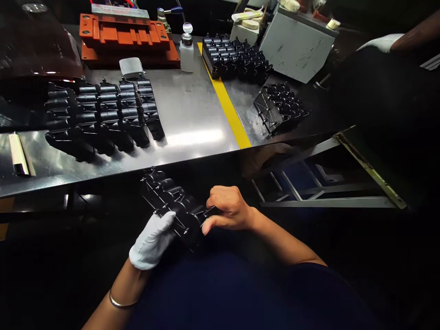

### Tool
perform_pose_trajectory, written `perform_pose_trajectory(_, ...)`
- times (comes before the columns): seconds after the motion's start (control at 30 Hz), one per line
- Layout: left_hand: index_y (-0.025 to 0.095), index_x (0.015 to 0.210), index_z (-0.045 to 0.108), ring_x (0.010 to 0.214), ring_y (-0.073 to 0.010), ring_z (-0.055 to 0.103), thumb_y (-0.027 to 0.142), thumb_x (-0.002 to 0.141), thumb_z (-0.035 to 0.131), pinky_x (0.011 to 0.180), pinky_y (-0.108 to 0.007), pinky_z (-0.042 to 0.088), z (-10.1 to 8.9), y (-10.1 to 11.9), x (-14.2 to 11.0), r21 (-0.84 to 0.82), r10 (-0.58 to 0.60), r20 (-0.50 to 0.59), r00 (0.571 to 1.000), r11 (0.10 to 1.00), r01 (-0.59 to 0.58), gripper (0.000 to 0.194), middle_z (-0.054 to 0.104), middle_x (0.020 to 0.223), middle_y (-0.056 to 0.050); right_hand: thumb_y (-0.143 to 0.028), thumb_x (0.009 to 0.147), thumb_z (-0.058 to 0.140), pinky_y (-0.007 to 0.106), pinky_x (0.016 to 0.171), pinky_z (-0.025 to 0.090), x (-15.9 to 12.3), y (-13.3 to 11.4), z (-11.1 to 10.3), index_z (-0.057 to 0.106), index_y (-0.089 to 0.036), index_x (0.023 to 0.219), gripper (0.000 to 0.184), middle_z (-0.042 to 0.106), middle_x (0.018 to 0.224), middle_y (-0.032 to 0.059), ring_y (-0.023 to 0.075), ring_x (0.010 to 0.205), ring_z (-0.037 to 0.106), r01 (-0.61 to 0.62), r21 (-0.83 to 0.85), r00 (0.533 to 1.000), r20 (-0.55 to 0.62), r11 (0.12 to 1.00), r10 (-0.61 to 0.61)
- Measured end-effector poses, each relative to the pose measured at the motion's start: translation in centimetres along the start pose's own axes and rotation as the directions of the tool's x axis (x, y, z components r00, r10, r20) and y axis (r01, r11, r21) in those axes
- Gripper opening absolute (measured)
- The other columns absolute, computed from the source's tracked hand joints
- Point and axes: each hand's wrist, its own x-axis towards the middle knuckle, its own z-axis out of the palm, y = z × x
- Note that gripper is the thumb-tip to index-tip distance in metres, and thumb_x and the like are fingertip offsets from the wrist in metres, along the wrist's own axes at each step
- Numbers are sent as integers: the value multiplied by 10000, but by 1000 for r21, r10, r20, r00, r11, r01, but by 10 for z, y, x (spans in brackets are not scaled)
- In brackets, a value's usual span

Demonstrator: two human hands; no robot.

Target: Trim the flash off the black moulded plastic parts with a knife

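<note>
My left hand (153,240), in a white glove, grips a black plastic moulding (172,197) with rounded cells and thin ribs. The moulding is tilted in front of my body, below the table's front edge. Bare and curled, my right hand (227,208) is at the moulding's right end. Its thumb and fingers close around something small and dark, which I cannot tell apart from the moulding's end. On the metal table (182,105), a row of similar black mouldings (106,114) stands at the left.
Right of a yellow stripe (227,107) lie another group of mouldings (237,57) and a separate one (282,105). An orange fixture (127,41), a white pump bottle (187,50) and a grey box (299,41) stand behind. A co-worker's gloved hand (380,43) shows at the upper right.
</note>
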Motion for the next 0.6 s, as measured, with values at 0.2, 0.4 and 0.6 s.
perform_pose_trajectory(0.2,205,1157,667,927,-272,687,398,615,842,792,-355,578,1,-4,3,-43,-5,-6,1000,999,4,601,740,998,-66,-603,906,439,252,484,202,-1,2,-4,399,-168,499,597,346,510,-38,79,495,315,6,-47,998,64,999,-3)
perform_pose_trajectory(0.4,188,1200,637,982,-282,675,373,646,827,818,-358,570,4,-1,2,-33,-2,3,1000,999,2,614,733,1064,-80,-670,853,460,238,494,232,-2,5,-5,450,-168,548,588,381,535,-34,82,509,350,-48,-53,998,47,997,51)
perform_pose_trajectory(0.6,173,1071,693,985,-288,681,348,656,820,822,-358,569,7,5,1,-6,-5,11,1000,1000,5,467,745,1019,-88,-632,882,456,248,486,203,-2,5,-5,390,-174,507,595,342,525,-39,81,498,311,-27,-58,995,91,998,32)
